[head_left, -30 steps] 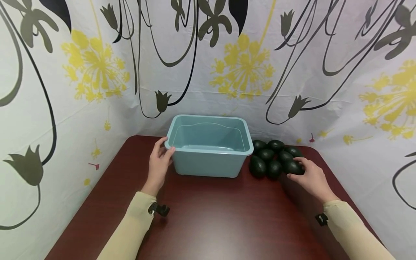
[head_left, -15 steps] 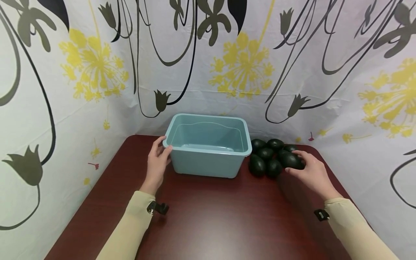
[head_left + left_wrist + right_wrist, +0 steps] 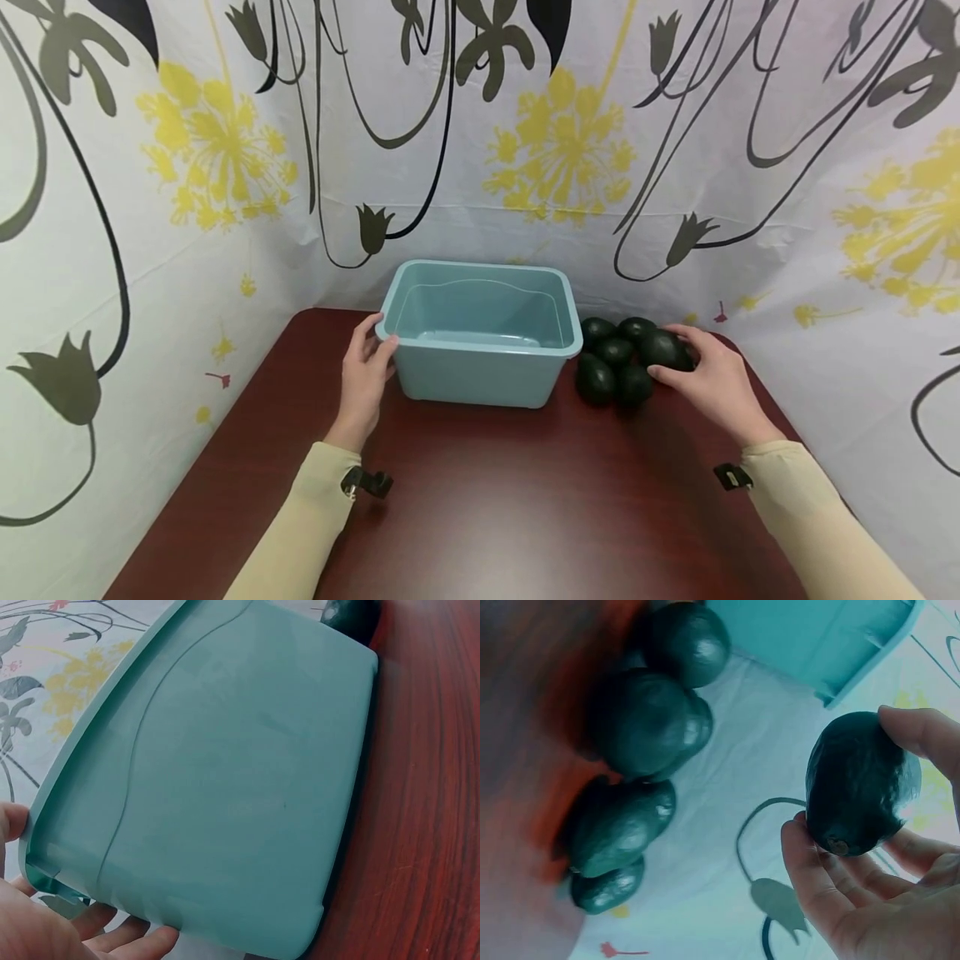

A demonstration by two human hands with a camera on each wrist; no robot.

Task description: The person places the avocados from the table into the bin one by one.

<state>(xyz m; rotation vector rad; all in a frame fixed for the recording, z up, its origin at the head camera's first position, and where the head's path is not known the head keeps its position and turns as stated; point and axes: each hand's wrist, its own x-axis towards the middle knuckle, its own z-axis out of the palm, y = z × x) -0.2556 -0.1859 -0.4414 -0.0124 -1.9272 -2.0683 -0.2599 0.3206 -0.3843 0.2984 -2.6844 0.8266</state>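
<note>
A light-blue plastic bin [image 3: 472, 379] stands upright on the table, its inside bare in the head view. My left hand [image 3: 362, 379] grips its front left corner, thumb at the rim; in the left wrist view the fingers [image 3: 154, 941] curl against the wall. To the bin's right, my right hand [image 3: 716, 383] holds a dark green avocado [image 3: 663, 350] between thumb and fingers. The right wrist view shows this avocado [image 3: 859, 784] raised clear of the others, stem end visible. Several more avocados [image 3: 596, 381] lie clustered below and beside it, close to the bin; the held one partly hides some.
The dark red wooden table [image 3: 480, 500] stretches in front of the bin. White patterned cloth [image 3: 465, 183] hangs behind and along both sides of the table. Both forearms wear pale sleeves with a dark wrist device [image 3: 366, 482].
My right hand has lifted the avocado off the pile's front right and moved it up, back and slightly left. My left hand stays on the bin, which shifted slightly left at first.
</note>
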